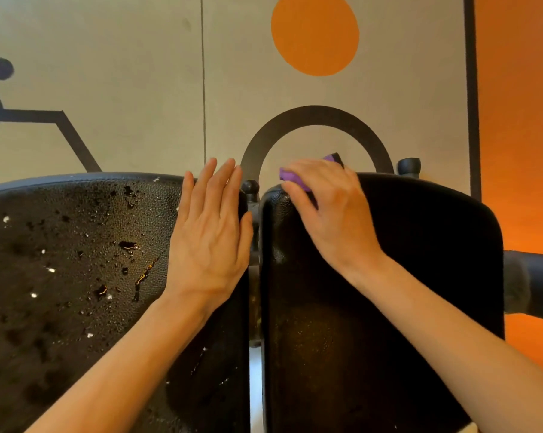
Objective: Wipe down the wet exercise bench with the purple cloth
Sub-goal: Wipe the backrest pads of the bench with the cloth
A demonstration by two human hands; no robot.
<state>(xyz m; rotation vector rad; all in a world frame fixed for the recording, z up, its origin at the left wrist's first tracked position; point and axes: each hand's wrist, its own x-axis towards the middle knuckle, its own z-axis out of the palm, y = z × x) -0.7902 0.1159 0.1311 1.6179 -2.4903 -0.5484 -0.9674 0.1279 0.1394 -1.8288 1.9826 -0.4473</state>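
Step in hand: wiping the far top edge of the right pad (388,276) of the exercise bench, with the left pad (76,260) not yet dried.
Right hand (332,214): grip closed over the purple cloth (292,178), fingers curled down, cloth bunched beneath palm and fingertips.
Left hand (210,232): grip holding nothing, fingers straight and together, palm flat against the inner edge of the left pad, apparently bracing.
Purple cloth: mostly hidden under the right hand; only a fold at the fingertips and a corner past the knuckles showing, pressed at the pad's upper inner corner, just beside the black knob (250,186) in the gap between the pads.
Right pad: dark and mostly matte, few droplets visible; likely largely wiped already.
Left pad: beaded all over with droplets (126,245) and small puddles, clearly wet.
Doing it well: spread the cloth flatter under the palm for wider contact; press evenly; pull in long overlapping strokes from far edge toward the body; follow the rounded rim so water does not run into the gap.
Next, as a judgement: move to the left pad, lifting the bracing hand clear first; refold to a dry face once the cloth is soaked.
Risk: a bunched cloth smearing water rather than lifting it.
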